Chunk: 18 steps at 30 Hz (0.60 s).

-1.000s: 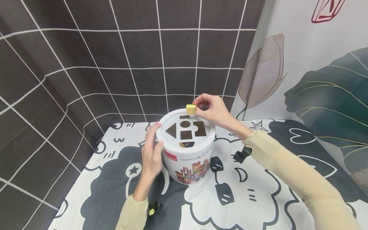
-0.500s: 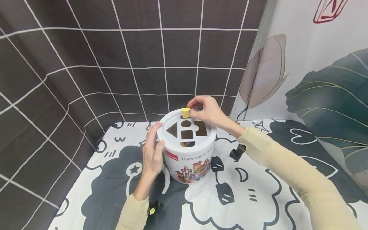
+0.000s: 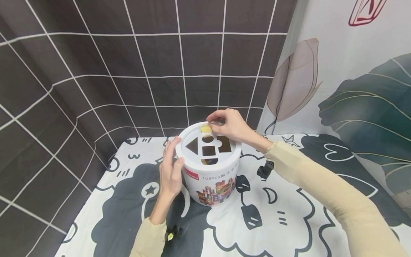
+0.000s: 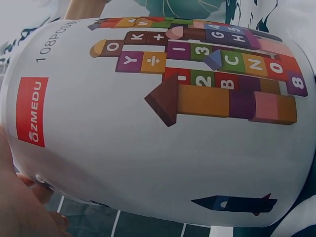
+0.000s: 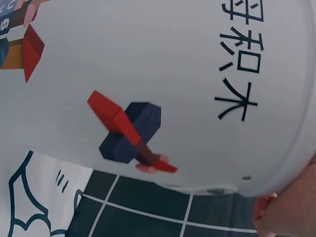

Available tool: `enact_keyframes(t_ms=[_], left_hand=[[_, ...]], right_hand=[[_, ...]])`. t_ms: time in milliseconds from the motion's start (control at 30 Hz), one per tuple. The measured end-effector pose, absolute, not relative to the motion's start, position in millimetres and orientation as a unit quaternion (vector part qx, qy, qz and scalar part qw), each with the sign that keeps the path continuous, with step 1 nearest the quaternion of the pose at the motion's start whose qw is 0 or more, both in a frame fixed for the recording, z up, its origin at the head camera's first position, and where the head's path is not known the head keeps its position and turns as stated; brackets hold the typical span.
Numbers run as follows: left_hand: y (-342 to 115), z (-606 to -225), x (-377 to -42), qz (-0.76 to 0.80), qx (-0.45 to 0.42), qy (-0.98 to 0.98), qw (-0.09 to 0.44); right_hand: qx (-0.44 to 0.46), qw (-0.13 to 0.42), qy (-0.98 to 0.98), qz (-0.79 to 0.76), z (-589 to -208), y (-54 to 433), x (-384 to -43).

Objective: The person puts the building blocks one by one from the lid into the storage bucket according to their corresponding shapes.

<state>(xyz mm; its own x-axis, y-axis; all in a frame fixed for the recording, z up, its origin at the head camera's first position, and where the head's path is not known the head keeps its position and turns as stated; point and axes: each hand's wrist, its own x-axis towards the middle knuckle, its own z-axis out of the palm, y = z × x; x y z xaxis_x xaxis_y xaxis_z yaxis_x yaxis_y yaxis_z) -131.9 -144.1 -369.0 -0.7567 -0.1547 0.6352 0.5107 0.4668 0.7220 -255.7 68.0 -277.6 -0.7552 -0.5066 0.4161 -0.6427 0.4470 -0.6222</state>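
A white bucket (image 3: 210, 178) printed with colorful block pictures stands upright; its white lid (image 3: 189, 157) has several shaped holes. At the lid's rear rectangular hole, a small yellow block (image 3: 206, 129) sits low, its lower part out of sight. My right hand (image 3: 232, 125) reaches over from the right and pinches the block's right side with thumb and fingertips. On the bucket's left, my left hand (image 3: 170, 171) rests against the rim with fairly straight fingers. Both wrist views mostly show the bucket's printed wall (image 4: 108, 128), with part of the right hand (image 5: 291, 207) at the corner.
A black-and-white cartoon cloth (image 3: 257, 235) lies under the bucket. Close behind hangs a dark grid-patterned curtain (image 3: 160, 89), and a leaf-printed curtain (image 3: 359, 107) hangs on the right. A colored piece (image 3: 205, 161) shows through the lid's front hole.
My right hand has moved left and slightly down with the yellow block, which has gone from above the lid's back edge down into the rear hole. The left hand stays put.
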Motion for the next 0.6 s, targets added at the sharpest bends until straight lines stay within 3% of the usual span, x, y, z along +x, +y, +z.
enact_keyframes(t_ms=[367, 600], left_hand=[[-148.3, -371.5, -133.3, -0.502, -0.121, -0.786, 0.340], [-155.4, -372.1, -131.5, -0.492, -0.126, -0.792, 0.339]], right_hand=[[0.301, 0.169, -0.838, 0.423, -274.3, 107.8, -239.0], [0.264, 0.178, -0.853, 0.414, -287.9, 149.4, -212.7]])
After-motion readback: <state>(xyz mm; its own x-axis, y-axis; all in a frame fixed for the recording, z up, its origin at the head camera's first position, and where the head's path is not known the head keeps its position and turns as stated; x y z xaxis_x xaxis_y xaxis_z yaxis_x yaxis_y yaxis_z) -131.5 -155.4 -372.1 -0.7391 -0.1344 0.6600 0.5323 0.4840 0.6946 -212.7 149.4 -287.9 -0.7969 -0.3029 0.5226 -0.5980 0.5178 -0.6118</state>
